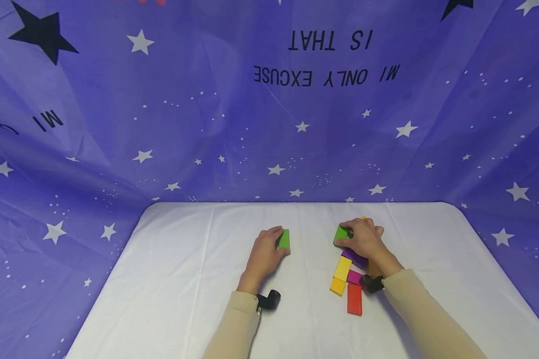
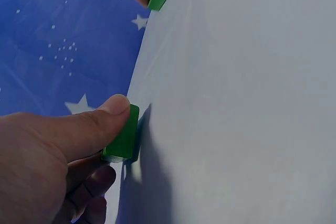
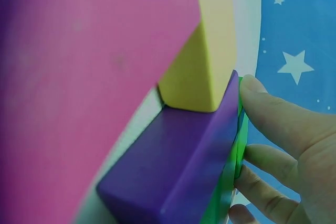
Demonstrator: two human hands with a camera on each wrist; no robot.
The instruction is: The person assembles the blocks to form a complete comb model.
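Red block [image 1: 354, 300], nearest of a block cluster [image 1: 343, 269] toward the desk's [image 1: 161, 309] right edge. Toward the far edge: left green block [image 1: 285, 239], pinched by left hand [image 1: 264, 253]; right green block [image 1: 340, 236], pinched by right hand [image 1: 365, 240]. Apparently positioning; next likely calls for steady alignment.

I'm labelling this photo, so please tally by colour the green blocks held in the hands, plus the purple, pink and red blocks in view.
Green blocks: 2
Purple block: 1
Pink block: 1
Red block: 1
Total: 5; others may be hidden.
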